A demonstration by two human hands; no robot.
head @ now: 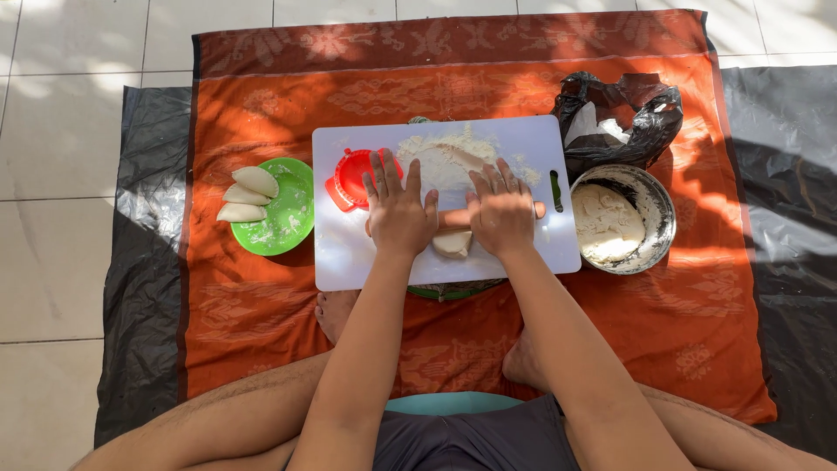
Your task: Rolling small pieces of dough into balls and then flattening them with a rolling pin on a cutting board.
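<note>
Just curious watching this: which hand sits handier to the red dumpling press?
Probably the left hand: the red dumpling press lies just beside its fingers, while the right hand rests farther along the rolling pin.

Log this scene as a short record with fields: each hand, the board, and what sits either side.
left hand: flat on a rolling pin, palm down
right hand: flat on the same pin
dough piece: under the pin, on the white cutting board
flour pile: at the board's far side
red dumpling press: on the board's left part
green plate: left of the board, three folded dumplings
metal bowl: right of the board, holds dough
black bag: behind the bowl
</note>
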